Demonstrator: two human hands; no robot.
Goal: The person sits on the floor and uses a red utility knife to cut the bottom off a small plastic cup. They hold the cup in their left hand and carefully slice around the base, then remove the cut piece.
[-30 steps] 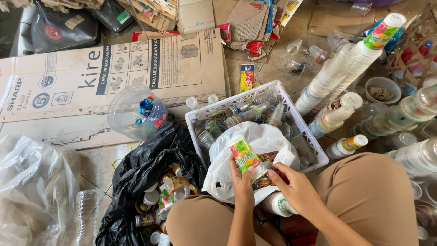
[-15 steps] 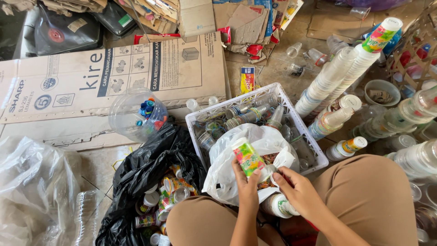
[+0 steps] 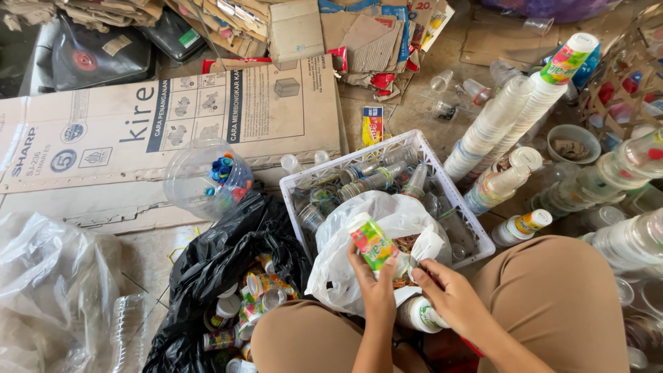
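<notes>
A: Report the layout from the left edge.

B: A clear plastic bag (image 3: 48,290) lies crumpled at far left on the floor. Beside it, a flattened cardboard box (image 3: 173,117) covers the floor toward the top. A clear round container (image 3: 207,181) holding coloured bottle caps rests on the cardboard's lower edge. Below that, a black plastic bag (image 3: 221,262) lies open, with small labelled cups (image 3: 259,290) inside it.

A: Centre section?

B: A white plastic crate (image 3: 459,207) stands on the floor and holds clear bottles. A white plastic bag (image 3: 345,262) sits in the crate's near part, mouth open toward the person.

A: State of the hands?

B: The left hand (image 3: 376,293) is clenched around a small cup with a green, red and yellow label (image 3: 373,243), held tilted just above the white bag's mouth. The right hand (image 3: 449,297) is next to it, fingers pinched at the white bag's rim just beside the cup; whether they grip the film or the cup's label cannot be told. A second small white bottle (image 3: 418,314) lies between the person's knees, under the wrists.

A: Right section?

B: Tall stacks of clear cups (image 3: 497,124) lean diagonally past the crate, one stack topped by a colourful printed cup (image 3: 568,59). A small bottle with an orange label (image 3: 521,228) lies just beside the right knee (image 3: 552,304). More nested clear cups (image 3: 635,235) fill the far right edge.
</notes>
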